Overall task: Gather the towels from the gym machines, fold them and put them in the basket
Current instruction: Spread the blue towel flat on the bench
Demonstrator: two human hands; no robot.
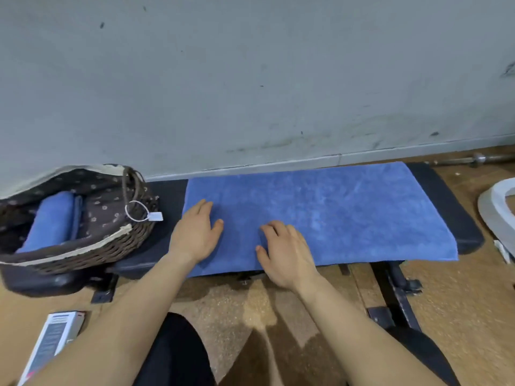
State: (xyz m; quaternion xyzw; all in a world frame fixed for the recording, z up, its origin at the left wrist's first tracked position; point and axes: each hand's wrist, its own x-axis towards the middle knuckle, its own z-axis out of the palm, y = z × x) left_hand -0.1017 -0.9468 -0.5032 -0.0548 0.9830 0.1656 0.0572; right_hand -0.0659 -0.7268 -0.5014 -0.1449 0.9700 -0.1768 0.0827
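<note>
Towel on the bench: blue towel (320, 213) spread flat over the black padded bench (446, 201), near edge hanging a bit over the front. Looks like it's been halved already, though I can't really tell the layers apart.
Floor stuff up close: a white box thing (53, 341) lies by the left forearm, no clue what it is, plus the person's dark-clad knees at the bottom of the view.
Left hand: left hand (196, 235) lies palm down near the towel's left end, fingers (204, 207) stretched out and loose, gripping nothing, just pressing.
Right hand: right hand (284, 252) is just beside it, also palm down on the towel, fingers (274, 228) slightly curled but not pinching any cloth.
Step in hand: my guess is smoothing it flat before another fold.
Basket: wicker basket (92, 252) with a dark flowery liner sits at the bench's left end, just past the left hand, little tag (155, 216) dangling off the handle.
Done so far: one folded blue towel (54, 218) is already inside the basket.
Left to do: finish folding this one and drop it in. Whether more towels are waiting on other machines, can't see from here.
Far back: grey scuffed wall (250, 79), barbell (479, 157) on the floor along it at right.
</note>
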